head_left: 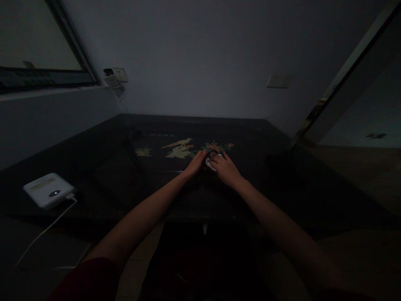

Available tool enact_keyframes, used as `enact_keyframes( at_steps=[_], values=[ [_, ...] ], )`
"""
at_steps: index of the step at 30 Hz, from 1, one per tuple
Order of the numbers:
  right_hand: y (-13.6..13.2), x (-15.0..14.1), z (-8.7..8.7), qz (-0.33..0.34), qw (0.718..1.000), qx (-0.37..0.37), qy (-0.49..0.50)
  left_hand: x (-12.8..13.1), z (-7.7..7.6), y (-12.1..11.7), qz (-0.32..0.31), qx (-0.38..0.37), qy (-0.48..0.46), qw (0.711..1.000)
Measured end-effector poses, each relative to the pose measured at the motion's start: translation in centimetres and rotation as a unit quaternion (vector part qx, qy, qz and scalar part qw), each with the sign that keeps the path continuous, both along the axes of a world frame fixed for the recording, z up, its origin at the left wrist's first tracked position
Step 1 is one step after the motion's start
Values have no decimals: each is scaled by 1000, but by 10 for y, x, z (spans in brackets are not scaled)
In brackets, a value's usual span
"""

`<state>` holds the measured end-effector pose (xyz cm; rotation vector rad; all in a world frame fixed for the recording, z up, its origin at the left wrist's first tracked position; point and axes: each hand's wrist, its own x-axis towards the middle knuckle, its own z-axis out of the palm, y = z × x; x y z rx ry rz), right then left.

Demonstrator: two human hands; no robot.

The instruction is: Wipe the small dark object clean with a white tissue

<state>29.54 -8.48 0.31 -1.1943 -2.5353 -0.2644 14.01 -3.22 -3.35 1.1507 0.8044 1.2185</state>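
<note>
Both hands meet over the dark table, whose top carries a bird-and-flower picture. My left hand is closed against the left side of a small round object with a shiny, dark, see-through rim; dim light hides its exact kind, though it looks like glass. From the right, my right hand presses a crumpled white cloth or tissue into or against this object. Some of its fingers are bent over the white piece, and the rest of the object is covered by the hands.
At the left of the table sits a white box-like device with a small display and a white cable hanging off the edge. Wall sockets are behind the table. A window is at upper left, a doorway at right.
</note>
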Motion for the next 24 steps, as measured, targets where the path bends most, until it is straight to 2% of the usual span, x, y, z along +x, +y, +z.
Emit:
enact_keyframes(
  at_steps=[7,12,15,19,22,24],
  values=[
    [-4,-2,2,-8,1000,4,-1,0,-1,1,2,-11,-4,1000],
    [-3,-8,-1,-45,993,-92,53,0,0,2,14,-14,-8,1000],
    [2,-8,-8,-29,974,-161,156,0,1,1,21,-18,-8,1000],
    [10,-7,-17,37,922,-236,304,0,2,0,26,-13,-2,1000],
    [12,-9,-21,51,895,-258,359,-1,0,1,31,-18,2,999],
    [12,-10,-22,47,895,-253,365,-2,-2,3,30,-20,7,999]
  ],
)
